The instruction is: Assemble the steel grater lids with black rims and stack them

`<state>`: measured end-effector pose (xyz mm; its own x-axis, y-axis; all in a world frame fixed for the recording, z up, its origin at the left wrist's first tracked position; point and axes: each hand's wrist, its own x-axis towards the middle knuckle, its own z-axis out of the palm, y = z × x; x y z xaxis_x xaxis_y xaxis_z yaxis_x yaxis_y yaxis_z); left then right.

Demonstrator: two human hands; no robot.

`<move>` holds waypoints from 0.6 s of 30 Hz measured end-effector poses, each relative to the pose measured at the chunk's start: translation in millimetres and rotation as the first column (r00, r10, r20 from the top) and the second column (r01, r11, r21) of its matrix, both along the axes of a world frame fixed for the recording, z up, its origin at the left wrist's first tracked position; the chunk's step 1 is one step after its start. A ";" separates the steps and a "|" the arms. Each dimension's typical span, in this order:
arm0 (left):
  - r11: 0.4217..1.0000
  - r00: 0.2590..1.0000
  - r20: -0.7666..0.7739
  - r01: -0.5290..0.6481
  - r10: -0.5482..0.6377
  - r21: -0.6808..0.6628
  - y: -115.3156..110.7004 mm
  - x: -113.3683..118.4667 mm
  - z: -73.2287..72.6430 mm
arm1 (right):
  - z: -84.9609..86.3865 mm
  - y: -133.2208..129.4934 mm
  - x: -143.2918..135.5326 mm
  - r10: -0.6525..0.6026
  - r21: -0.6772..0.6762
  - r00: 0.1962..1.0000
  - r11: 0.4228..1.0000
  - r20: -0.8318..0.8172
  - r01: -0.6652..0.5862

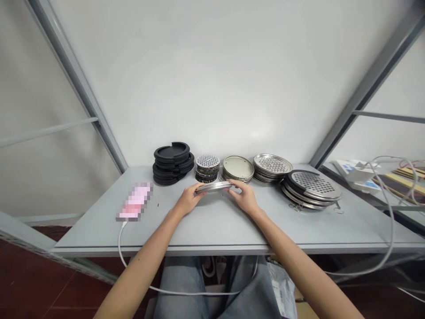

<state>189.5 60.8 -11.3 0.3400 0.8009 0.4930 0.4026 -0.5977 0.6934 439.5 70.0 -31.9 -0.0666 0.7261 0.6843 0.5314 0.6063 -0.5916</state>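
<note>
Between my two hands a round silver metal disc (214, 187) is held up above the table, seen nearly edge-on. My left hand (189, 199) grips its left rim, fingers closed on it. At the opposite rim, my right hand (245, 196) pinches the disc with thumb and fingers. Just behind it stand a short stack of perforated discs with dark patterned sides (207, 165) and a stack of pale round metal lids (238, 167). The disc's underside is hidden from me.
Black ring-shaped parts (172, 159) are piled at the back left. Perforated metal plates (272, 165) stand at the back right, near a stack with a black rim and wire clips (314, 186). A phone (135, 201) with a white cable (120, 243) lies on the grey table (215, 230).
</note>
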 end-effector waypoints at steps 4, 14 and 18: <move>1.000 1.000 -0.009 -0.002 0.002 -0.007 -0.8 0.6 -0.1 | -1.1 0.7 0.6 -0.008 0.007 1.000 1.000 0.030 0.008; 0.999 0.999 -0.016 0.039 -0.039 0.022 -2.6 -0.6 -2.0 | 5.5 -6.6 2.1 0.003 0.073 1.000 0.997 0.015 -0.004; 0.999 1.000 0.001 0.003 -0.003 0.047 -3.9 -1.7 0.0 | 6.6 -8.9 2.6 0.019 0.130 0.999 0.991 0.040 -0.024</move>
<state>187.8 56.9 -11.4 0.3422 0.7755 0.5305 0.3998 -0.6311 0.6647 442.0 61.1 -25.3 -0.1093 0.6286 0.7700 0.5386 0.6885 -0.4856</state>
